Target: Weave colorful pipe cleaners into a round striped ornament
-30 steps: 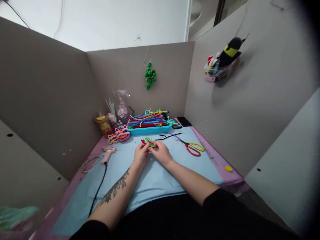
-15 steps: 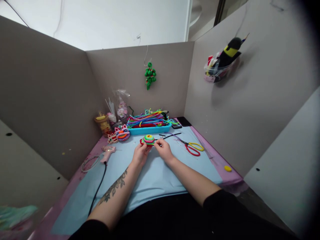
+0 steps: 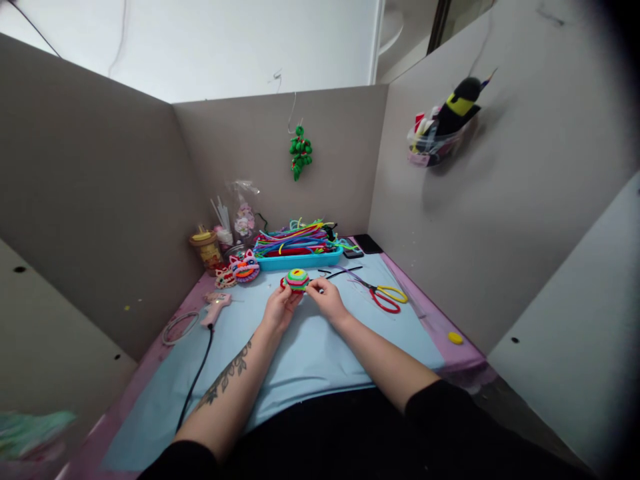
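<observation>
A small domed piece of coiled pipe cleaners (image 3: pixel 298 279), striped yellow, green, pink and red, is held above the blue cloth. My left hand (image 3: pixel 281 307) grips it from the left and below, thumb on its near side. At its right edge my right hand (image 3: pixel 326 297) is closed in a pinch, fingertips against the rim; exactly what strand they pinch is too small to tell. Just beyond the right hand lie black pipe cleaners (image 3: pixel 345 272). Scissors (image 3: pixel 385 297) with one red and one yellow handle rest to the right.
A blue tray (image 3: pixel 300 261) of colourful pipe cleaners stands at the back. Left are finished cat-eared pieces (image 3: pixel 244 268), a pink glue gun (image 3: pixel 217 308) with its cord, and a cup (image 3: pixel 207 250). A phone-like black slab (image 3: pixel 369 243) lies back right. Grey panels (image 3: pixel 280 160) enclose the table.
Hardly anything differs. My right fingertips have shifted slightly left along the domed piece's edge, and the view has tilted a touch.
</observation>
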Tool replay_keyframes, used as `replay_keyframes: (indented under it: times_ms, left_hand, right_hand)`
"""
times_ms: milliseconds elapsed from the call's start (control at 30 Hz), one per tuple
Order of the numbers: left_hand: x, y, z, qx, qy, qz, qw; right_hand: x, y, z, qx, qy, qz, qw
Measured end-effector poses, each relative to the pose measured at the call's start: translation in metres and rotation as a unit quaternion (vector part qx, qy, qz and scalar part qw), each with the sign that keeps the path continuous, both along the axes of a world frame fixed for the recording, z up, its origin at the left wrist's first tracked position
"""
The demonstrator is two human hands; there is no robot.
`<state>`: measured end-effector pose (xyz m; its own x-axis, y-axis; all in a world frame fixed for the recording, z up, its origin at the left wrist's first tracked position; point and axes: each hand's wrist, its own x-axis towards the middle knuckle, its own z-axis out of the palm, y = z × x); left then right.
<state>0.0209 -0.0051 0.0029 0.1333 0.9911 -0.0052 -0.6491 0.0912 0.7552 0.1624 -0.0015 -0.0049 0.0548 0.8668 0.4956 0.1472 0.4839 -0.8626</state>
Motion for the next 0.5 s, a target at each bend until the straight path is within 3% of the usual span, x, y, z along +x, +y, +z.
replay_keyframes:
  times_ms: [167,300,500]
  left_hand:
    - [-0.0004,0.0042,0.0011,-0.033,-0.038,0.045,0.998]
    - [-0.0015,0.0072,-0.0007,-0.043,-0.051,0.057,0.996]
    - [-0.0005,0.0078,-0.0049,-0.009,-0.039,0.040,0.998]
  right_hand:
    - [-0.0010,-0.0054,-0.0025,0.050,-0.002,-0.057,0.997]
    - [-0.0034,-0.0096,-0.0056,0.106,-0.042,-0.054,0.992]
    - [-0.0092,-0.0093,-0.0064,0.086,-0.043,-0.055,0.994]
